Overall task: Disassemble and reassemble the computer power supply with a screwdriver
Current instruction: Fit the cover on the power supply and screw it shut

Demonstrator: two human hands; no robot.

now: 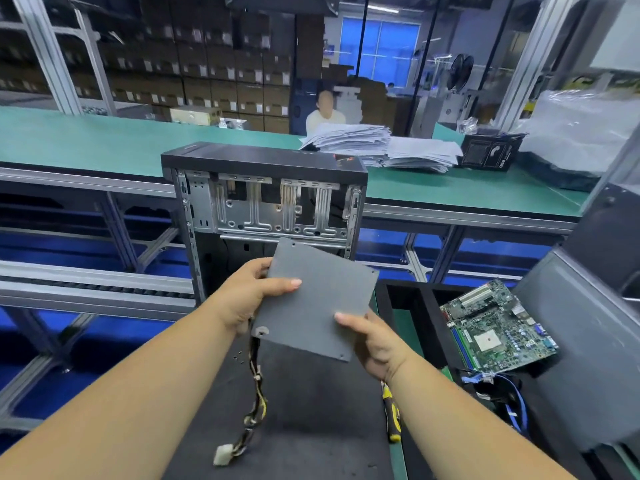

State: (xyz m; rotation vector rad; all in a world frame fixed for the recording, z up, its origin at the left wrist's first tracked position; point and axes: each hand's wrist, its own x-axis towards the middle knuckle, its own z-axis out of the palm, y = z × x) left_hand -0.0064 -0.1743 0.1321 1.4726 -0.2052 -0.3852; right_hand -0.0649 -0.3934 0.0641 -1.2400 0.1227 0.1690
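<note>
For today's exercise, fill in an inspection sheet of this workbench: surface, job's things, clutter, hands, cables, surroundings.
Surface: dark mat on the bench.
Job's things: flat grey metal power supply box, held up; yellow-and-black screwdriver lying on the mat; open black computer case upright behind.
Clutter: green motherboard in a black foam tray; paper stacks.
Hands: left hand and right hand both grip the box.
Cables: yellow-black wire bundle hanging, white connector.
Surroundings: stacked cartons; seated person.

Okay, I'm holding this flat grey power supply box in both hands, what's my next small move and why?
Probably lower the grey metal power supply box onto the dark mat: both the left hand and right hand grip it, while the yellow-and-black screwdriver lies untouched under your right wrist.
</note>
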